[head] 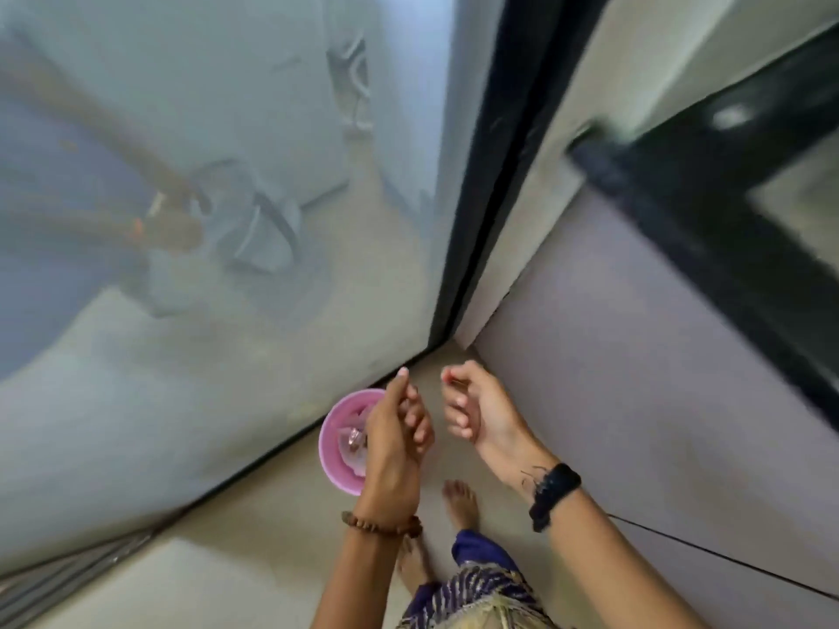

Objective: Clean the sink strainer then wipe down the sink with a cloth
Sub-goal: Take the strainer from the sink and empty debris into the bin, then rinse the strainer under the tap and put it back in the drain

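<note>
No sink, strainer or cloth is in view. My left hand [399,429], with a bead bracelet at the wrist, hangs over a pink bin [338,440] on the floor. Its forefinger is stretched out and the other fingers are loosely bent, with nothing visible in it. My right hand [472,410], with a black band on the wrist, is just to the right of it. Its fingers are loosely curled and I see nothing held. Some clear and pinkish scraps lie inside the bin.
A frosted glass door [227,265] with a black frame [472,174] fills the left. A grey cabinet front [635,356] under a black counter edge [708,211] stands on the right. My bare feet [461,501] are on the beige floor below the hands.
</note>
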Action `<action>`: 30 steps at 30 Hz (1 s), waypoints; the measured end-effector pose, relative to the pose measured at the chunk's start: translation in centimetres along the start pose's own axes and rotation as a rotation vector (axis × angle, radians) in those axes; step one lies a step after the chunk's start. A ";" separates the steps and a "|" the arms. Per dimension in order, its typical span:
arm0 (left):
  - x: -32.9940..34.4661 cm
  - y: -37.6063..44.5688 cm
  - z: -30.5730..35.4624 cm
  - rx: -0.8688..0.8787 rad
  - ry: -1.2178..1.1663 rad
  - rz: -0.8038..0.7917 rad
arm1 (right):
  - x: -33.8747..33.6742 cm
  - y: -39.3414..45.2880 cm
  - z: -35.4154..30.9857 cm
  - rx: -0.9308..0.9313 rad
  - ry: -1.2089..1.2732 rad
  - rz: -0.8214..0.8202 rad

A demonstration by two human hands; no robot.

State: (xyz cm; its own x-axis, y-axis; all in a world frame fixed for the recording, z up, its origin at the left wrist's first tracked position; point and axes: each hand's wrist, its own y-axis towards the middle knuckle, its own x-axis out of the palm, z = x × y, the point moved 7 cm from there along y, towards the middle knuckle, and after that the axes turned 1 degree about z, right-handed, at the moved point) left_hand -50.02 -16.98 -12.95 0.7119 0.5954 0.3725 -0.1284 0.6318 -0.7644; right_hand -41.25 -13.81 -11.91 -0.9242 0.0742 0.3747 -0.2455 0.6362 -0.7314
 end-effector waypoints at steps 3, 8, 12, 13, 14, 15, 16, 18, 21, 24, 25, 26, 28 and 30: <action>8.2 -7.2 3.0 -0.002 -0.037 -0.237 | 0.3 -8.7 -7.6 -0.158 0.122 -0.066; 19.9 -16.9 3.2 -0.014 0.092 -0.561 | -4.0 -20.5 -15.8 -0.456 0.206 -0.010; 28.4 -22.1 -0.4 -0.075 0.257 -0.775 | -10.4 -26.9 -19.8 -0.620 0.300 0.123; 29.8 -22.6 -1.4 -0.103 0.267 -0.808 | -11.5 -27.6 -20.3 -0.635 0.307 0.150; 31.9 -23.4 -2.8 -0.127 0.307 -0.856 | -13.4 -28.8 -20.9 -0.668 0.325 0.192; 33.7 -24.0 -4.1 -0.141 0.346 -0.897 | -15.1 -29.7 -21.6 -0.700 0.337 0.232; 35.4 -24.4 -5.6 -0.154 0.382 -0.929 | -17.0 -30.5 -22.1 -0.723 0.343 0.278; 39.1 -25.2 -9.0 -0.183 0.454 -0.986 | -21.6 -32.0 -23.1 -0.759 0.368 0.379; 44.6 -25.0 -14.8 -0.216 0.580 -1.002 | -29.0 -33.6 -24.8 -0.780 0.379 0.521; 49.0 -23.7 -20.3 -0.232 0.703 -0.921 | -36.8 -34.6 -26.0 -0.757 0.357 0.677; 50.3 -23.2 -22.1 -0.226 0.756 -0.889 | -39.5 -34.8 -26.2 -0.741 0.368 0.721; 51.6 -22.7 -23.8 -0.221 0.807 -0.860 | -42.2 -35.0 -26.4 -0.721 0.392 0.762; 53.8 -21.8 -26.9 -0.229 0.872 -0.817 | -47.1 -35.3 -26.6 -0.669 0.430 0.844; 56.0 -21.0 -29.7 -0.238 0.936 -0.803 | -52.1 -35.7 -26.8 -0.628 0.435 0.949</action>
State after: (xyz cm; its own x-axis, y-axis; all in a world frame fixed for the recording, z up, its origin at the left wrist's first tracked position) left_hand 13.08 -11.67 8.36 0.7598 -0.5573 0.3348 0.6262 0.4887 -0.6075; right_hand 23.49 -19.79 10.01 -0.4544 0.8863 0.0888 0.7700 0.4410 -0.4611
